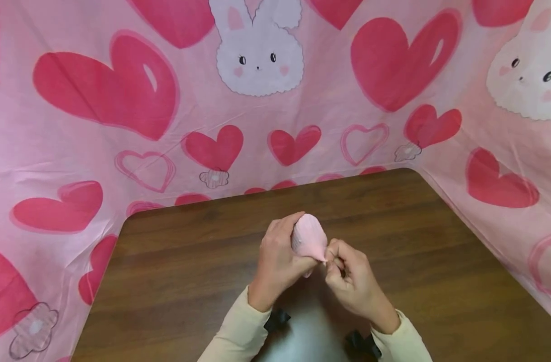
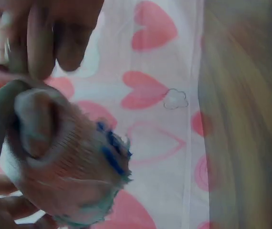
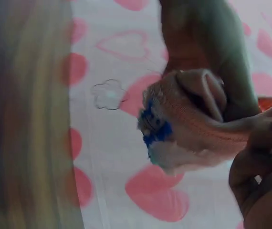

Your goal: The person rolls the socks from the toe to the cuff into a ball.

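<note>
A pink knitted sock [image 1: 310, 235], bunched into a rounded bundle, is held above the middle of the table. My left hand [image 1: 277, 256] grips it from the left side, fingers behind and thumb along the lower edge. At its lower right, my right hand [image 1: 354, 276] pinches a bit of the fabric and draws it into a point. The right wrist view shows the sock [image 3: 198, 143] stretched toward the right fingers [image 3: 265, 167], with a folded opening on top. Blue and greenish loose threads show on the sock [image 2: 86, 167] in the left wrist view, which is blurred.
The brown wooden table [image 1: 180, 281] spreads below both hands. A pink cloth [image 1: 252, 115] with red hearts and white rabbits hangs along its back and sides. Black straps [image 1: 277, 320] sit by the cream sleeves [image 1: 239, 327]. A pale glare lies on the near tabletop.
</note>
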Demonstrator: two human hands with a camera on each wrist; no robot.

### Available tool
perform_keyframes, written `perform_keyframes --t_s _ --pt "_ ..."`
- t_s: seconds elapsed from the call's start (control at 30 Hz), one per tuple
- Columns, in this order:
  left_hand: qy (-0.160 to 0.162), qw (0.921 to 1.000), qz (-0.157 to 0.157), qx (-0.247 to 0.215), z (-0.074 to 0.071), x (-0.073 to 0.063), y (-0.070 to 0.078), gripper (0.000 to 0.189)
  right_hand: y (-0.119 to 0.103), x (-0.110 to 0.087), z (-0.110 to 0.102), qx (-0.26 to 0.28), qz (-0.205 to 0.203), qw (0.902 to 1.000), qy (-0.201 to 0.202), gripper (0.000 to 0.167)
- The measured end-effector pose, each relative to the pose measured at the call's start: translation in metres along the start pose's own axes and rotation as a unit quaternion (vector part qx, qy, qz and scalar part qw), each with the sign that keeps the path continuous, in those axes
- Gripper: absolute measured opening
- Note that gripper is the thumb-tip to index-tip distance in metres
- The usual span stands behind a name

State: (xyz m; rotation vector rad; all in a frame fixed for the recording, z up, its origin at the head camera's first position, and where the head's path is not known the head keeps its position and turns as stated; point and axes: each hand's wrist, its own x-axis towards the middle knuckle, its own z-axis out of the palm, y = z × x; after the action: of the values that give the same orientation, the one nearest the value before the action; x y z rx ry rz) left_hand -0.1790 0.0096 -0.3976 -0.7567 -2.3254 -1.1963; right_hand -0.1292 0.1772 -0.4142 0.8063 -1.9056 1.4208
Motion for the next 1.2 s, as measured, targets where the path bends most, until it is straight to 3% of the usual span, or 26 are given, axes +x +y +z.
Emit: perform_keyframes --t_s 0.07,0.1,0.13,0.17,0.23,0.3,0.33,0.37,0.4,0.5,0.57,0.7,0.77,0.9,1.0,1.1,1.2 --pt "-0.039 0.9976 -0.038 -0.042 -0.001 -0.001 0.002 0.077 -0.001 0.002 -0.001 0.022 0.048 0.9983 0.025 0.023" --pt "-0.071 0.9914 -0.069 -0.086 -0.002 -0.002 0.002 0.075 -0.001 0.003 -0.002 0.036 0.071 0.9960 0.041 0.022" --pt "-0.102 0.9793 -0.101 -0.142 -0.003 -0.002 0.001 0.072 -0.001 0.003 -0.003 0.045 0.090 0.9933 0.056 0.021" --pt "-0.129 0.9598 -0.137 -0.208 -0.005 -0.003 0.000 0.068 0.000 0.004 -0.005 0.053 0.104 0.9908 0.068 0.019" --pt "-0.166 0.9060 -0.201 -0.334 -0.009 -0.004 -0.003 0.060 0.000 0.004 -0.007 0.066 0.122 0.9866 0.086 0.016" --pt "-0.185 0.8524 -0.237 -0.428 -0.012 -0.005 -0.007 0.055 0.000 0.005 -0.009 0.073 0.132 0.9839 0.096 0.014" --pt "-0.189 0.8333 -0.246 -0.457 -0.013 -0.005 -0.009 0.052 -0.001 0.006 -0.010 0.068 0.138 0.9832 0.098 0.013" --pt "-0.191 0.8202 -0.255 -0.475 -0.013 -0.005 -0.011 0.051 -0.002 0.006 -0.011 0.060 0.145 0.9827 0.098 0.013" --pt "-0.193 0.8122 -0.264 -0.483 -0.014 -0.005 -0.012 0.051 -0.003 0.006 -0.012 0.052 0.150 0.9826 0.095 0.013" --pt "-0.191 0.8017 -0.290 -0.486 -0.015 -0.006 -0.013 0.055 -0.008 0.007 -0.014 0.025 0.169 0.9817 0.085 0.012" --pt "-0.175 0.8015 -0.304 -0.484 -0.015 -0.007 -0.013 0.058 -0.011 0.006 -0.016 0.003 0.175 0.9816 0.076 0.015" --pt "-0.139 0.8163 -0.299 -0.474 -0.017 -0.009 -0.014 0.063 -0.014 0.002 -0.018 -0.039 0.171 0.9839 0.035 0.022" --pt "-0.132 0.8326 -0.283 -0.458 -0.017 -0.008 -0.015 0.063 -0.012 0.001 -0.017 -0.049 0.169 0.9844 0.013 0.023" --pt "-0.113 0.8750 -0.240 -0.405 -0.017 -0.008 -0.016 0.061 -0.006 -0.002 -0.015 -0.001 0.189 0.9820 0.004 0.021" --pt "-0.086 0.8959 -0.220 -0.376 -0.016 -0.008 -0.017 0.059 -0.003 -0.002 -0.014 0.022 0.195 0.9804 -0.015 0.022" --pt "-0.063 0.9131 -0.217 -0.339 -0.018 -0.008 -0.020 0.057 -0.002 -0.001 -0.016 -0.051 0.172 0.9824 -0.053 0.025" --pt "-0.057 0.9197 -0.230 -0.313 -0.020 -0.009 -0.024 0.054 -0.003 -0.001 -0.016 -0.180 0.131 0.9727 -0.065 0.025"
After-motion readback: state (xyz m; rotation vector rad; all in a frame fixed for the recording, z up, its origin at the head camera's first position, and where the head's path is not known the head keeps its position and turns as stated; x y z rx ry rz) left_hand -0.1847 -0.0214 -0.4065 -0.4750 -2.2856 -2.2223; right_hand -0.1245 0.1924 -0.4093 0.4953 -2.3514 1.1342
